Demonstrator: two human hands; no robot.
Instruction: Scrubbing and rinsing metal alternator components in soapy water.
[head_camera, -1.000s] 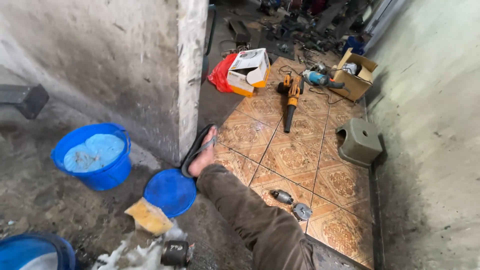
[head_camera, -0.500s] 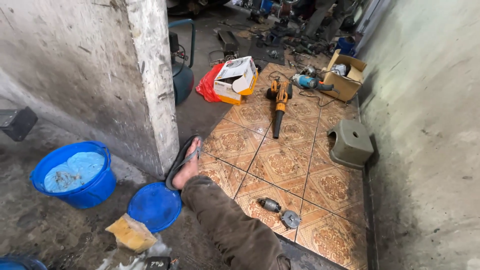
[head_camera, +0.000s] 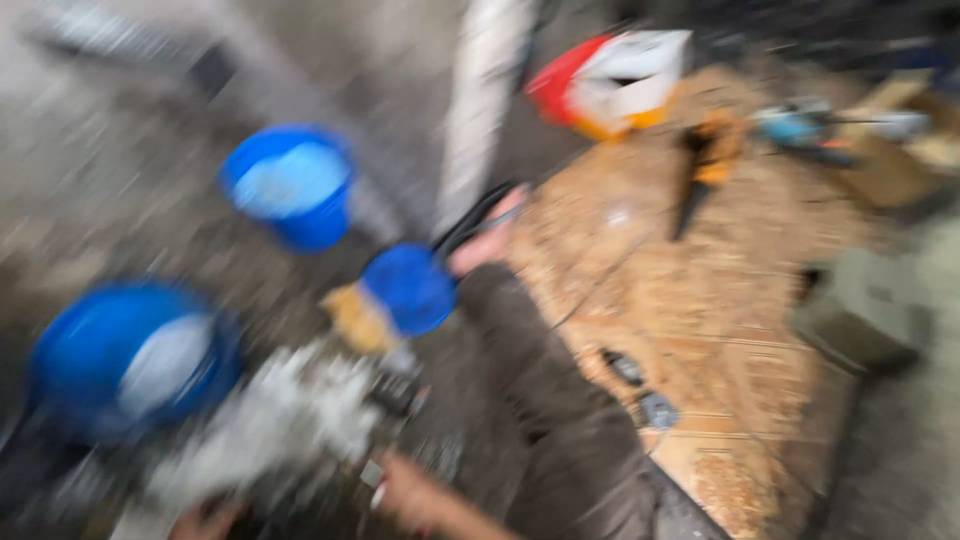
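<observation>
Head view, heavily blurred: both hands (head_camera: 415, 500) (head_camera: 205, 520) low near a whitish lump (head_camera: 290, 420), between blue buckets (head_camera: 130, 355) (head_camera: 295, 185); grip of fingers impossible to tell.

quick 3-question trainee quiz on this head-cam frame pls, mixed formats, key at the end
1. True or false: the orange power tool lies on the patterned tile floor.
2. How many blue containers show on the grey ground left of the pillar? A) one B) three C) five
3. Fill in: the grey stool sits at the tiles' ____ edge in the picture.

Key: 1 true. 2 B: the water-filled bucket, the small blue bowl and the large bucket. 3 right.

Note: the frame is motion-blurred. A hand and a forearm show at the bottom edge, but which is which, and any grip, cannot be told.
</observation>
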